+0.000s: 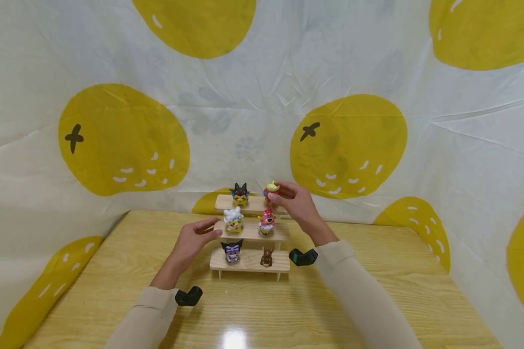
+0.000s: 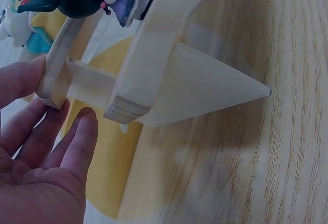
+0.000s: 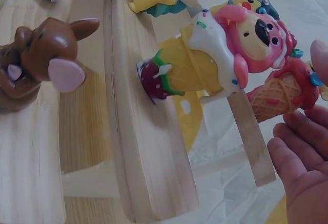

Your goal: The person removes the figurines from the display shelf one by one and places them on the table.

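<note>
- On the table [image 1: 375,295], head view: three-step wooden stand [image 1: 249,262], two small figures per step.
- Same view, top step: right hand [image 1: 299,204] pinches alien figure [image 1: 271,188] at the right end; black-eared figure [image 1: 240,196] apart from it, to the left.
- Middle step: white-hatted figure [image 1: 233,219], pink bear figure [image 1: 267,221]. Bottom step: purple-and-black figure [image 1: 232,252], brown figure [image 1: 266,258].
- Left wrist view: left hand [image 2: 43,167] narrow, thumb and fingertips gripping the stand's middle board by its left end.
- Right wrist view: fingertips [image 3: 292,119] touch the alien figure's waffle cone [image 3: 277,98]; thumb partly cut off.
</note>
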`<action>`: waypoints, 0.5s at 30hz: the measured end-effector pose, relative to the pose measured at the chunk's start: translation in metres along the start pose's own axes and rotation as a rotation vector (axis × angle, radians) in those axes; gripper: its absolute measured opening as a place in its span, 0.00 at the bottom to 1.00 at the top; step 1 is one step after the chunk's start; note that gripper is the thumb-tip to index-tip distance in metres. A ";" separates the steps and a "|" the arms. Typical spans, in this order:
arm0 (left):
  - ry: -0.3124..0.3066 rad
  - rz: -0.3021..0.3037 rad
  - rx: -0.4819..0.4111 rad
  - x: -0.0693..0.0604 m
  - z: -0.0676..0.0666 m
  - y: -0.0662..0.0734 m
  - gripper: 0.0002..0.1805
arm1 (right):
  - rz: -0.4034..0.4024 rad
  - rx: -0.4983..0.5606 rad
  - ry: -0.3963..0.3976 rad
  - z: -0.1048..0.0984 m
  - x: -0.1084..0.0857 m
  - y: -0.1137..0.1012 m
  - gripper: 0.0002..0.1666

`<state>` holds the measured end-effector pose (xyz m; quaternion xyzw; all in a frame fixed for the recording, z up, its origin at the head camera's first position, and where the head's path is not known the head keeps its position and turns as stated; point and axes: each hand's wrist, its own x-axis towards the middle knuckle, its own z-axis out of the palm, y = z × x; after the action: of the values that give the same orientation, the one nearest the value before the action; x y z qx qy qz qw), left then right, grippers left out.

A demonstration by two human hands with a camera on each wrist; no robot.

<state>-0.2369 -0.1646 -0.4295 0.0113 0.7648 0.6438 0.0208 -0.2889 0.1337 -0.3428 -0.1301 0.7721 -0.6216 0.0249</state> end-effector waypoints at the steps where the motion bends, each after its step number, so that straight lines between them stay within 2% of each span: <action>1: 0.003 -0.004 -0.001 0.000 -0.001 0.000 0.32 | 0.003 0.004 0.004 0.002 0.001 -0.001 0.34; 6: 0.024 -0.019 0.015 -0.001 -0.002 0.001 0.32 | 0.009 0.020 0.020 0.008 0.005 -0.002 0.36; 15: 0.013 -0.004 0.012 -0.004 0.000 0.005 0.32 | 0.006 0.076 0.077 0.017 0.012 -0.001 0.33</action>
<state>-0.2330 -0.1634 -0.4243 0.0061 0.7688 0.6392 0.0170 -0.2972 0.1147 -0.3442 -0.1028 0.7486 -0.6550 0.0020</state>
